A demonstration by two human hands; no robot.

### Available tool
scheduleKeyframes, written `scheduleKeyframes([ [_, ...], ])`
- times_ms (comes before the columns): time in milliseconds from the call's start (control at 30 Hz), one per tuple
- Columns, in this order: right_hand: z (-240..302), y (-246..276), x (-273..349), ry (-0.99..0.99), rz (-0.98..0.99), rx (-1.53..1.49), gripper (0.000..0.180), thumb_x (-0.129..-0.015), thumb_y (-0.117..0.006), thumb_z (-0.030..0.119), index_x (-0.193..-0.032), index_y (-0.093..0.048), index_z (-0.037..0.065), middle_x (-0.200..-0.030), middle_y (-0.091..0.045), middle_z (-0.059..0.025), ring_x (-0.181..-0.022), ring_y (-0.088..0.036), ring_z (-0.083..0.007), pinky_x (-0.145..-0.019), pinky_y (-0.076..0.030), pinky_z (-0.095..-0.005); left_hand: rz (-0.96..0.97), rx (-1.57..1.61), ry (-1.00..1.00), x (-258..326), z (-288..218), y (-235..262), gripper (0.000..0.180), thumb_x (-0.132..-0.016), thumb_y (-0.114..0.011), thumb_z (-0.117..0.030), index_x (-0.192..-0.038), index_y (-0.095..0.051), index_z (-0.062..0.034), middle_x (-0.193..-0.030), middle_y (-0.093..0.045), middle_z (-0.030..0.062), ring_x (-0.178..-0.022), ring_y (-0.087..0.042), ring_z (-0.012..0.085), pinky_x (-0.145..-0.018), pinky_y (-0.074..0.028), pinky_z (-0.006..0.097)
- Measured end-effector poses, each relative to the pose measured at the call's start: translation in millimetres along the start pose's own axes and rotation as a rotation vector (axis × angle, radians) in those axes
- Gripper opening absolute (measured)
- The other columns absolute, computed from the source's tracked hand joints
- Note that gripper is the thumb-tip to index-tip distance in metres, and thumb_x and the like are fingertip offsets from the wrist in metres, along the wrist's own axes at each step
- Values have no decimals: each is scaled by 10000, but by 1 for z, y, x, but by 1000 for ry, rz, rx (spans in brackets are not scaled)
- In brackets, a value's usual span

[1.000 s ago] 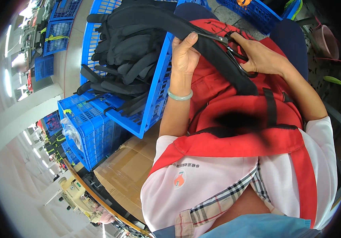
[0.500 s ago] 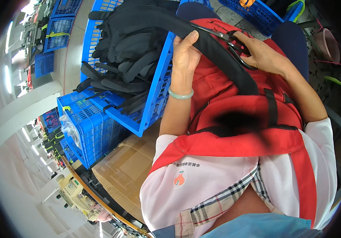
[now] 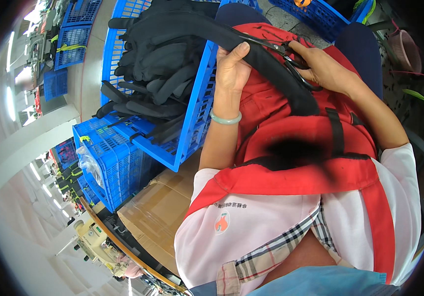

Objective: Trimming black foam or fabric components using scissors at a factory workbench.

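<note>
scissors (image 3: 282,50) (black-handled) in right hand (image 3: 326,71)

A blue crate (image 3: 190,126) carries a heap of black strips (image 3: 165,64). One long strip (image 3: 276,69) passes over its rim, its lower end lying on the red apron (image 3: 266,108) across the lap. Another blue crate (image 3: 315,23) stands on the grey floor (image 3: 287,20).

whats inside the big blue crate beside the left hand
The blue plastic crate holds a heap of black fabric strips, some poking out over its edge. The heap hides the crate's floor, so anything lying underneath cannot be seen.
</note>
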State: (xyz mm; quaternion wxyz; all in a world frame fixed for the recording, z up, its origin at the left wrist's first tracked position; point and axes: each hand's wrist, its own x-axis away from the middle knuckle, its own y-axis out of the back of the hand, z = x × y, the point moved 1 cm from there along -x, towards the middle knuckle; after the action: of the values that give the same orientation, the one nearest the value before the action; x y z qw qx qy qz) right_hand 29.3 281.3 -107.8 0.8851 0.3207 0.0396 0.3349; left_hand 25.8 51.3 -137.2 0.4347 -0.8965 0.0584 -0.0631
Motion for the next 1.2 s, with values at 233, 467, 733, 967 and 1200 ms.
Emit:
scheduleKeyframes([
  [233, 14, 1, 1, -69, 34, -36, 380, -912, -613, 194, -1194, -457, -9, -779, -585, -233, -754, -580, -405, -671, -426, -441, 6, -18, -13, 1, 2, 1, 284, -798, -708, 45, -1037, -634, -90, -998, -665, 41, -959, -637, 203, -932, -510, 378],
  [467, 12, 1, -4, -20, -17, -112, 339, -906, -623, 173, -1147, -494, -29, -812, -588, -247, -738, -556, -411, -660, -425, -428, -45, 50, 13, 3, 4, -3, 291, -794, -705, 57, -1046, -623, -65, -963, -671, 67, -915, -655, 214, -879, -537, 363],
  [733, 12, 12, -5, -52, -32, -36, 277, -912, -615, 172, -1098, -528, -14, -788, -582, -235, -701, -520, -400, -654, -430, -419, -62, 53, -16, -6, -24, -4, 197, -835, -695, -3, -1025, -649, -29, -970, -675, 70, -912, -653, 208, -893, -520, 356],
  [967, 16, 56, -13, 84, 10, 50, 321, -888, -675, 275, -1000, -565, -5, -708, -561, -150, -627, -507, -282, -609, -416, -383, -93, -233, -172, -10, -22, -16, 200, -809, -717, 18, -995, -657, -22, -951, -673, 63, -868, -644, 159, -862, -516, 304],
  [1200, 8, 26, -7, -74, 6, -60, 544, -790, -752, 309, -1126, -496, -33, -822, -520, -177, -753, -505, -263, -700, -439, -365, -190, -223, -182, -7, -12, -25, 162, -801, -728, 24, -950, -685, -23, -927, -686, 51, -841, -642, 133, -816, -510, 277],
])
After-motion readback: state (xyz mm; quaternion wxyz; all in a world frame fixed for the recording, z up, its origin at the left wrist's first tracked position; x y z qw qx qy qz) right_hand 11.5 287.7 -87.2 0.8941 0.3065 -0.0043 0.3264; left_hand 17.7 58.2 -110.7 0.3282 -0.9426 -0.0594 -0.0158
